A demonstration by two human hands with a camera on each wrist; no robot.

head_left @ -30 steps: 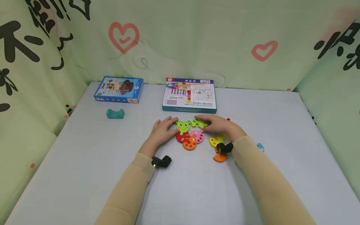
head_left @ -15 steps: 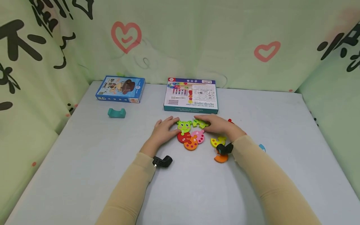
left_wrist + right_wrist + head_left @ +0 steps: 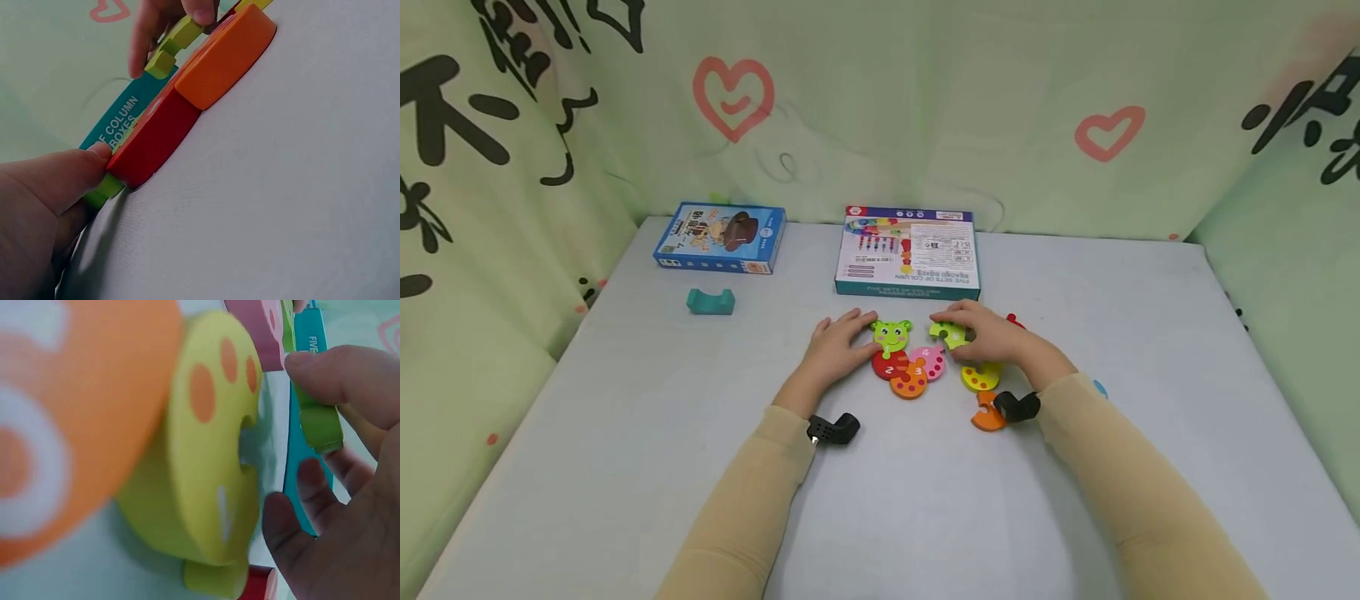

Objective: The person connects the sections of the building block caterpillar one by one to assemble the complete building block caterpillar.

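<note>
In the head view my left hand holds the green smiling-face puzzle piece, thumb and fingers at its edges. Joined below that face are a red piece, an orange piece and a pink piece. My right hand pinches a separate green puzzle piece, which the left wrist view shows raised off the table. A yellow dotted piece lies under the right hand, and another orange piece is partly covered by the wrist camera.
Two boxes stand at the back: a blue one and a white-and-teal one. A teal block lies at left. A red piece and a blue piece are mostly hidden by the right arm.
My right hand has shifted slightly right with the green piece, away from the smiling face, uncovering more of the second orange piece. The left hand keeps its place.
</note>
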